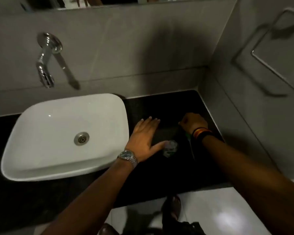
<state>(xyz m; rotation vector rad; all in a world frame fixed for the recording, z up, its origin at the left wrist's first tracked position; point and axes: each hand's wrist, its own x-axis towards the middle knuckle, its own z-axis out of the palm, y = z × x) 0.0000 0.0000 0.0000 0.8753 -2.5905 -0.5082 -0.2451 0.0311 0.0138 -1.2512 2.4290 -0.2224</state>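
My left hand (143,136), with a metal watch on its wrist, lies flat with straight fingers on the black countertop (170,106), right of the basin. Its thumb touches a small round, blurred, clear-and-green object (170,148) standing on the counter. My right hand (193,122), with striped bands on its wrist, is curled into a fist near the back right corner of the counter. It grips a thin object (188,135) whose green end shows beside the wrist; what the object is cannot be told.
A white countertop basin (41,126) with a metal drain sits to the left. A chrome wall tap (45,68) hangs above it. On the right wall is a metal towel ring (268,65). Grey tiled walls close the corner, with pale floor and feet below.
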